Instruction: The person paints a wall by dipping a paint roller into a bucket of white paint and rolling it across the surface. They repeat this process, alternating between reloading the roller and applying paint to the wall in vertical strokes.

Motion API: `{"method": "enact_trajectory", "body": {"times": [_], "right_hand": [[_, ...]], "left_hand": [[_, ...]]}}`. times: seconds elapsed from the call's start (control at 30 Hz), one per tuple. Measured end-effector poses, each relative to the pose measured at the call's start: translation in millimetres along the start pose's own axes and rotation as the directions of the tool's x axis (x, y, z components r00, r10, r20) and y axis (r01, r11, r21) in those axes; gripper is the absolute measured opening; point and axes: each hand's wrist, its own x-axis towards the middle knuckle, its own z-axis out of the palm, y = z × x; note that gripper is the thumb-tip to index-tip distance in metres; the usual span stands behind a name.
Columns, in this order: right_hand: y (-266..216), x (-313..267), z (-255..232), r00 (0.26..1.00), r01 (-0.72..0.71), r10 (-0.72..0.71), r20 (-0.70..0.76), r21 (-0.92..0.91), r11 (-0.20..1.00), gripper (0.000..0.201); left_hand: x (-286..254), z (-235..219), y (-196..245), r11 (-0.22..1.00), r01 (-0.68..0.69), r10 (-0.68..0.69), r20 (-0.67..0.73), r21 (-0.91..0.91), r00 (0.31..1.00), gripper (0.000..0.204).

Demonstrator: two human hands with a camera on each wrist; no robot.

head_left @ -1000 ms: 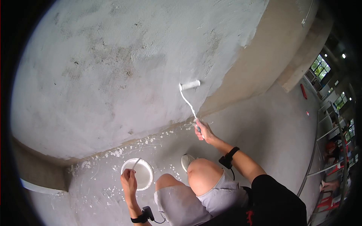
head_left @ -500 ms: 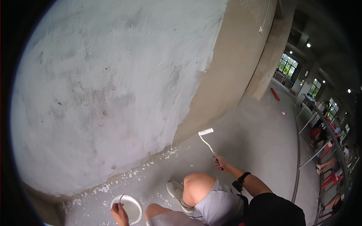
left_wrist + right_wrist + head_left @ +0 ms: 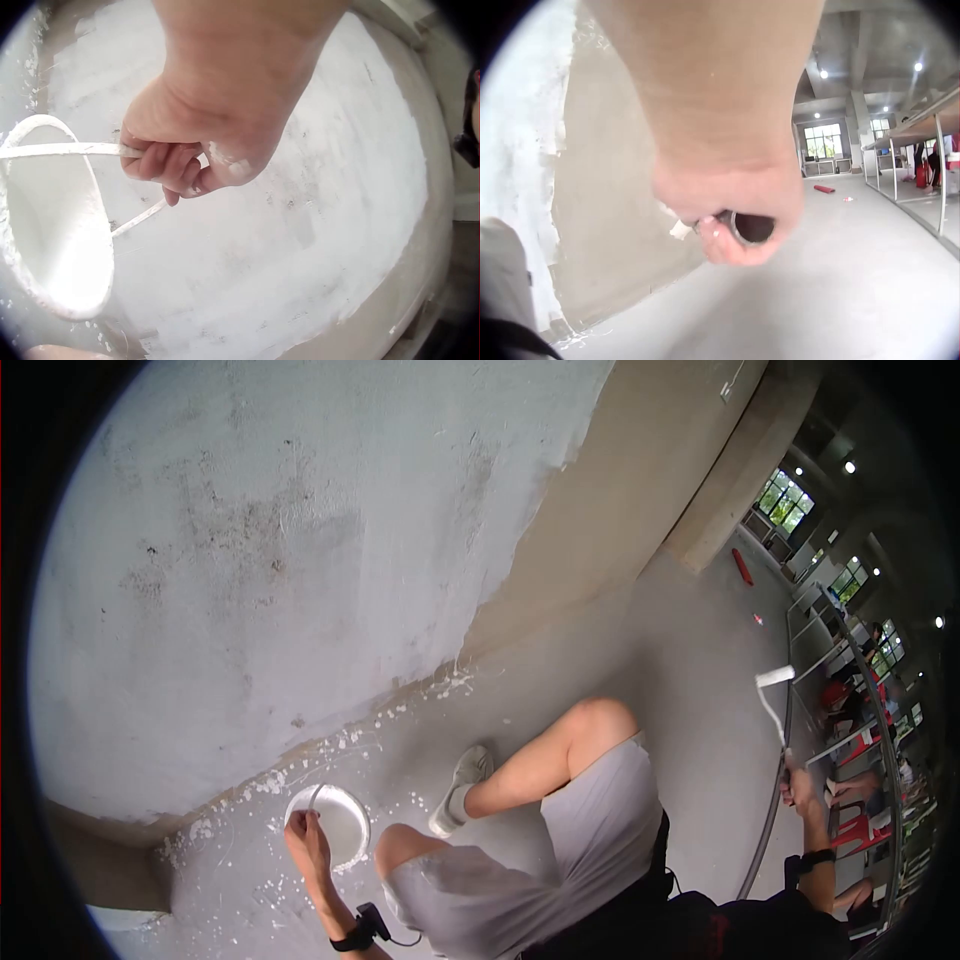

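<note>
Person's crouched by the half-whitewashed wall (image 3: 250, 560), with the paint bucket (image 3: 345, 830) sitting on the floor right at the wall's foot, probably so it's close for reloading. Left hand (image 3: 305, 840) is curled round the bucket's thin wire handle (image 3: 60, 150), likely to steady or shift it. Right hand (image 3: 800, 785) is clenched on the paint roller (image 3: 775, 677), swung well away from the wall, head up, which probably keeps drips off the knee.

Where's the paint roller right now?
In the head view the paint roller is at far right, held up by the right hand beside the metal railing, away from the wall.
</note>
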Motion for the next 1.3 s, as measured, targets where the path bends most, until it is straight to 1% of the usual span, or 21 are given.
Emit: {"method": "enact_trajectory", "body": {"times": [0.07,0.1,0.13,0.2,0.23,0.3,0.37,0.43,0.47,0.57,0.6,0.67,0.7,0.77,0.8,0.87,0.9,0.97,1.07,1.17,1.3], "right_hand": [[-27.1,-16.5,4.0,0.995,0.09,-0.085,-0.046,0.133,0.987,0.054],[-41.5,-14.0,15.3,0.989,0.14,-0.129,-0.068,0.194,0.971,0.054],[-53.8,-3.9,30.9,0.993,0.121,-0.117,-0.03,0.18,0.976,0.054],[-71.4,6.8,57.6,0.972,0.233,-0.225,-0.063,0.317,0.919,0.054],[-81.2,3.3,69.9,0.978,0.207,-0.208,-0.029,0.301,0.931,0.054],[-109.8,-10.3,92.3,0.967,0.191,-0.245,0.069,0.441,0.877,0.052],[-132.3,-19.9,101.5,0.966,0.147,-0.217,0.139,0.394,0.907,0.05],[-148.1,-23.4,108.6,0.903,0.264,-0.336,0.269,0.271,0.926,0.049],[-151.3,-13.1,114.2,0.845,0.389,-0.443,0.3,0.223,0.894,0.045],[-201.7,-0.4,159.4,0.787,0.364,-0.344,0.511,0.066,0.929,0.045],[-213.5,7.1,178.6,0.776,0.36,-0.333,0.536,0.058,0.931,0.045],[-236.6,20.8,217.9,0.595,0.498,-0.276,0.755,-0.077,0.864,0.046],[-243.8,24.0,238.4,0.579,0.498,-0.26,0.773,-0.083,0.863,0.046],[-250.1,20.6,282.9,0.441,0.594,-0.174,0.88,-0.141,0.792,0.048],[-254.5,15.7,304.2,0.411,0.592,-0.155,0.898,-0.134,0.795,0.048],[-260.9,2.7,334.9,0.353,0.657,0.019,0.935,-0.262,0.707,0.05],[-257.7,-3.9,346.3,0.345,0.646,0.044,0.938,-0.271,0.714,0.05],[-258.3,-15.3,368.1,0.246,0.7,0.114,0.963,-0.257,0.666,0.051],[-257.2,-29.5,382.9,0.203,0.772,0.105,0.974,-0.225,0.595,0.054],[-249.0,-21.0,394.5,0.179,0.763,0.168,0.969,-0.245,0.598,0.057],[-243.2,-11.0,416.8,0.186,0.779,0.25,0.95,-0.298,0.552,0.052]], "left_hand": [[7.0,-3.6,3.3,0.999,0.019,-0.021,0.043,0.04,0.999,0.027],[8.8,-4.0,6.4,0.998,0.015,-0.017,0.042,0.054,0.999,0.028],[10.0,-4.7,8.9,0.998,-0.005,0.001,0.048,0.069,0.999,0.03],[9.3,-6.3,23.7,0.994,0.013,-0.023,0.086,0.108,0.996,0.031],[5.7,-7.6,39.4,0.991,0.027,-0.04,0.092,0.134,0.995,0.031],[4.4,-3.5,57.8,0.99,0.002,-0.013,0.07,0.143,0.997,0.031],[14.5,2.9,57.6,0.986,-0.061,0.045,0.107,0.157,0.993,0.031],[15.6,7.9,79.1,0.986,-0.045,0.021,0.149,0.16,0.989,0.031],[18.3,10.4,86.8,0.987,-0.041,0.015,0.165,0.158,0.986,0.031],[26.0,23.0,106.6,0.981,-0.078,0.042,0.199,0.176,0.979,0.031],[28.8,29.3,108.7,0.987,-0.072,0.037,0.23,0.144,0.972,0.029],[37.9,44.2,117.3,0.992,-0.075,0.042,0.285,0.106,0.958,0.026],[39.6,51.4,122.7,0.991,-0.074,0.036,0.313,0.11,0.949,0.025],[46.3,65.6,125.9,0.979,-0.168,0.12,0.344,0.112,0.931,0.025],[49.8,72.6,127.6,0.981,-0.165,0.12,0.359,0.099,0.926,0.025],[55.0,86.2,136.1,0.986,-0.152,0.115,0.403,0.062,0.908,0.025],[53.5,92.1,141.2,0.99,-0.134,0.107,0.432,0.033,0.895,0.025],[48.8,104.4,147.4,0.992,-0.116,0.084,0.449,0.043,0.889,0.025],[45.2,119.3,158.6,0.989,-0.147,0.126,0.478,0.008,0.869,0.025],[35.4,137.8,164.6,0.98,-0.189,0.195,0.512,-0.064,0.837,0.024],[25.7,161.7,173.4,0.981,-0.135,0.189,0.56,-0.137,0.807,0.024]]}}
